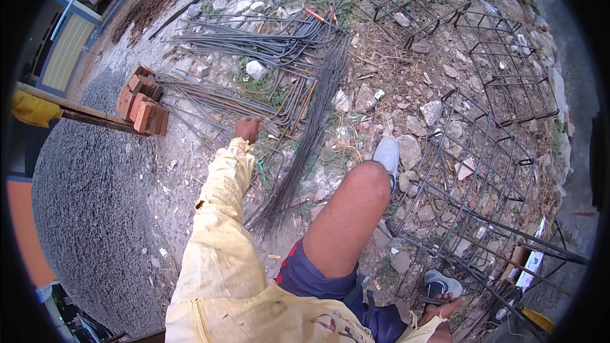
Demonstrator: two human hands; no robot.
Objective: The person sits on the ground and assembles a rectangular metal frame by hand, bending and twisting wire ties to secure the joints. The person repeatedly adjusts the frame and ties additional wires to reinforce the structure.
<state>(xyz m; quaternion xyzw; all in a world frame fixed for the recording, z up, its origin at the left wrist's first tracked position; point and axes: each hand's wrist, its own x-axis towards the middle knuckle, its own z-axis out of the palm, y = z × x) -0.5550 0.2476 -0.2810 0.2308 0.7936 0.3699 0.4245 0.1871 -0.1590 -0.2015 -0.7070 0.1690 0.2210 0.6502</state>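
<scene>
My left hand (248, 128) reaches forward in a yellow sleeve, fingers curled down at the near edge of a pile of bent steel bars (222, 96). It appears closed on one thin steel bar at that edge. Just right of it, a long bundle of thin black wire (309, 130) lies across the bar ends. Low on the right, beside my shoe (441, 284), my right hand (443, 308) has its fingers curled around something thin and dark that I cannot make out.
Steel bar cages (471, 174) lie on the rubble to the right and far right. More bent bars (254, 41) with red-handled cutters (315, 15) lie ahead. Stacked bricks (141, 103), a wooden pole (70, 109) and a gravel heap (95, 216) are on the left.
</scene>
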